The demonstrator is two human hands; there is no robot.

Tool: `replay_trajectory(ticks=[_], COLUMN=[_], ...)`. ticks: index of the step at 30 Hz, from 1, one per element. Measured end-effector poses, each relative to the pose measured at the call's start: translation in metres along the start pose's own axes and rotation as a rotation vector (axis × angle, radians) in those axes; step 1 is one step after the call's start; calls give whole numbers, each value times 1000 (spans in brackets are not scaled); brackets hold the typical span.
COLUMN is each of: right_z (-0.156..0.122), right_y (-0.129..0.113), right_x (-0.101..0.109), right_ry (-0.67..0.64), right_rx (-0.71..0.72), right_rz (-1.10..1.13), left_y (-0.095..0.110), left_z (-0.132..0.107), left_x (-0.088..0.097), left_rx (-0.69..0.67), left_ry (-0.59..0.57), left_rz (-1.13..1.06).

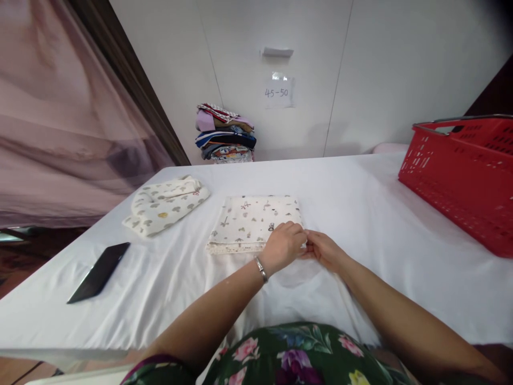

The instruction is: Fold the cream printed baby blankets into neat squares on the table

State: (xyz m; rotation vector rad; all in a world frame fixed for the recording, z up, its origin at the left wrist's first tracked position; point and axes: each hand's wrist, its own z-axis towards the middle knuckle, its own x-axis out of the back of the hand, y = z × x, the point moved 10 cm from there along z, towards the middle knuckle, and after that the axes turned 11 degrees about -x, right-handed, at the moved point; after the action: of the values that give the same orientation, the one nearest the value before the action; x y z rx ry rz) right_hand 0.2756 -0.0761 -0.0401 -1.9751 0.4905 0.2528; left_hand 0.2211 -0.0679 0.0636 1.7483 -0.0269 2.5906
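Head view. Nearest the lens was the green floral garment (296, 355) on my torso, cut off by the bottom edge. Both my forearms reached over the white-covered table (344, 198). The folded cloth (252, 219), cream with small printed motifs, lay flat in front of me, its layers showing along the near side. Both hands were at its near right corner. My right hand (325, 250) grasped that corner between thumb and fingers, the exact contact being partly hidden. My left hand (284, 246), a metal bracelet (261, 269) at its wrist, lay over the near edge, fingers bent toward the same corner; its thumb and fingertips were obscured, so I could not tell whether it gripped.

To the left lay a second cloth (164, 208), loosely bunched, its red marking too small to read. Nearer, a dark flat device (100, 272) lay askew. The red basket (444, 182) ran out of frame at right; a pale pink object (388, 148) behind it was mostly hidden. Beyond the far edge stood a fabric stack (226, 133), its base not visible. The wall paper (279, 93) read "45-50".
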Motion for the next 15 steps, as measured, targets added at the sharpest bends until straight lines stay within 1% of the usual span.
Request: replay_trajectory(ticks=[2, 4, 8, 11, 13, 15], right_z=[0, 2, 3, 2, 0, -1], right_y=[0, 0, 1, 1, 2, 3], right_x=[0, 2, 8, 6, 4, 5], right_ry=[2, 21, 69, 61, 48, 68], right_rx=[7, 18, 24, 22, 26, 18], right_rz=[1, 13, 31, 19, -14, -45], left_y=[9, 13, 10, 6, 5, 7], left_z=[-3, -6, -12, -17, -19, -20], left_x=[0, -2, -2, 0, 0, -3], left_rx=[-59, -87, -78, -57, -62, -79], left_ry=[10, 12, 9, 21, 20, 6], left_rz=[38, 56, 70, 59, 64, 86])
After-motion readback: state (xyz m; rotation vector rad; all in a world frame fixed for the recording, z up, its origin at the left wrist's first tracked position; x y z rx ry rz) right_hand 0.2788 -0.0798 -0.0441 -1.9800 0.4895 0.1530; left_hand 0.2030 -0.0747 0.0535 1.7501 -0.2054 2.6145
